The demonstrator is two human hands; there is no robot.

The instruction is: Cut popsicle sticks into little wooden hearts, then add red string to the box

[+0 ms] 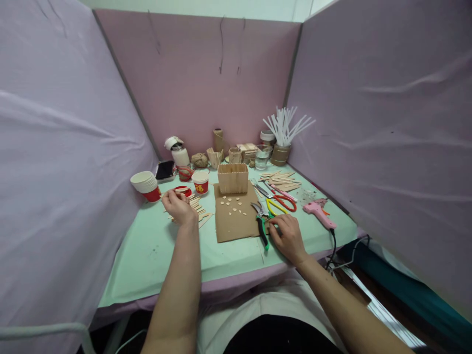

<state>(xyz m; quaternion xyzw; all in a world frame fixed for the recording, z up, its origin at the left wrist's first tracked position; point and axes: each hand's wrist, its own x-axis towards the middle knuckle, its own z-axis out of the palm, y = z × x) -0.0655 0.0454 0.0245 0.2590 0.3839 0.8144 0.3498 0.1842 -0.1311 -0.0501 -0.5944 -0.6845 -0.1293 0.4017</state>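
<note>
My left hand [178, 206] is closed, its fingers curled above a spread of wooden craft sticks [197, 205]. A pale stick shows by the fingertips, over a red lid [187, 192]; whether I pinch it cannot be made out. My right hand [288, 237] curls round one handle of the pruning shears [262, 232], whose black-and-green second handle lies apart on the cardboard's right edge. On the brown cardboard [232, 228], several small wood chips [228, 199] lie scattered before a box made of wooden sticks [233, 178].
Red- and yellow-handled scissors [285, 202] lie right of the cardboard. Further right rests a pink glue gun [319, 214] with its cord. Paper cups [144, 183] lean at left; a red-white cup [200, 182] stands centre-left. Jars, twine and a glass of water [262, 157] line the back.
</note>
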